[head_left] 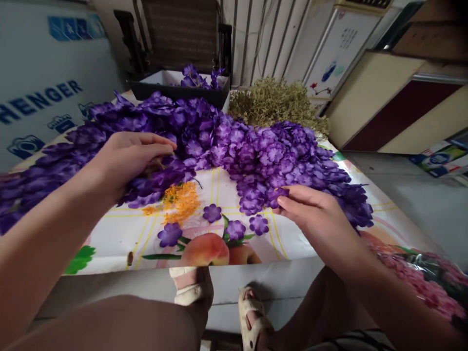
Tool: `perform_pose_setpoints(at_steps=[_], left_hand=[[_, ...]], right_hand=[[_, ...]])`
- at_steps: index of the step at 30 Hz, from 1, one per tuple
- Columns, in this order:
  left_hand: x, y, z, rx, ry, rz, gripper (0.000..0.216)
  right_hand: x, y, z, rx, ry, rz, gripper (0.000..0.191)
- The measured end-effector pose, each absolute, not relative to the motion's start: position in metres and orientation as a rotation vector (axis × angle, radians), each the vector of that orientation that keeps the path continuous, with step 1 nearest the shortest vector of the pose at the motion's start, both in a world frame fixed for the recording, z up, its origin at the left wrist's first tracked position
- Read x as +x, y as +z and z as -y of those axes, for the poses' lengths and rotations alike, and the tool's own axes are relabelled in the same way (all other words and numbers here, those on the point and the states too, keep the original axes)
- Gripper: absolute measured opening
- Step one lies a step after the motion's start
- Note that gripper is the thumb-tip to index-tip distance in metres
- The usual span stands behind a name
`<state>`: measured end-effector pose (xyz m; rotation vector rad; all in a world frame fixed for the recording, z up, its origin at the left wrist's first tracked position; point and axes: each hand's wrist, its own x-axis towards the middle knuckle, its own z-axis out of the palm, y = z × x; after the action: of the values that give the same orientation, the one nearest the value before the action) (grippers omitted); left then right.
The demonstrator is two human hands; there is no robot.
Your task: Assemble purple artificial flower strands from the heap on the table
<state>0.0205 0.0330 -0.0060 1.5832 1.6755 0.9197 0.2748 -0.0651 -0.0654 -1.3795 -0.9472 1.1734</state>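
Observation:
At the right front of a heap of purple artificial flower petals [256,151], my right hand [310,204] pinches one purple petal piece [277,196] between thumb and fingertips. My left hand [127,156] hovers over the left part of the heap with its fingers drawn together. What those fingers hold, if anything, is hidden behind the hand. Just right of it lies a small pile of orange-yellow flower centres [183,201]. Loose flower-shaped petals lie on the cloth between my hands, among them one near the orange pile [170,235] and one nearer my right hand [259,224].
A fruit-printed tablecloth [292,241] covers the table. At the back stand a dark box [168,90] with purple flowers inside and a bundle of dry greenish sprigs [278,100]. Wrapped pink flowers [420,278] lie at lower right. A chair [179,34] stands behind.

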Motion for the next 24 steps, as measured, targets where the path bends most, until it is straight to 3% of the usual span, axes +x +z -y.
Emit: perform_pose_setpoints(at_steps=[6, 13, 24], left_hand=[[0.017, -0.027, -0.086, 1.888, 0.85, -1.79, 0.005], [0.028, -0.049, -0.131, 2.063, 0.731, -1.791, 0.027], [0.038, -0.009, -0.074, 1.988, 0.849, -1.592, 0.01]], right_hand=[[0.269, -0.075, 0.061, -1.166, 1.382, 0.784, 0.016], [0.272, -0.073, 0.066, -1.234, 1.382, 0.832, 0.015], [0.274, -0.073, 0.063, -1.239, 1.363, 0.803, 0.018]])
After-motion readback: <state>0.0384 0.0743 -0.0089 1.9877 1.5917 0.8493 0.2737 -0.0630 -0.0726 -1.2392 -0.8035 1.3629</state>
